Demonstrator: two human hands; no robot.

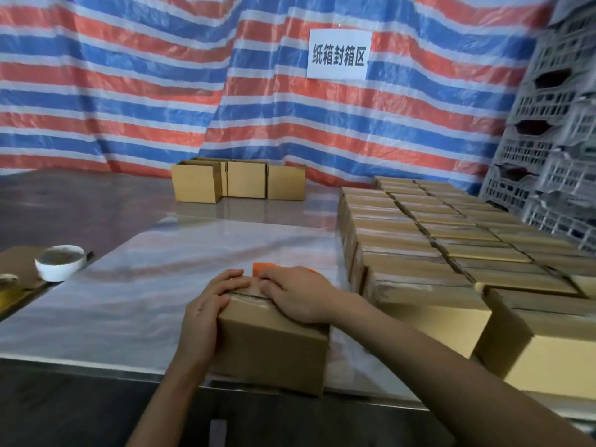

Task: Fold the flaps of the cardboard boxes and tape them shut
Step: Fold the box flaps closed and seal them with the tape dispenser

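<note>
Fingers (pixel 230 276) of left hand (pixel 206 304) and right hand (pixel 298 295) are pressed flat, grasping nothing, on folded flaps of the cardboard box (pixel 271 346); taping is judged next, the orange object (pixel 263 268) just beyond them to be fetched.

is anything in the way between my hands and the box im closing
Nothing visible stands in the way. The left hand and the right hand both lie directly on the folded-down top of the cardboard box. An orange object sits just behind the box, not between it and the hands.
</note>
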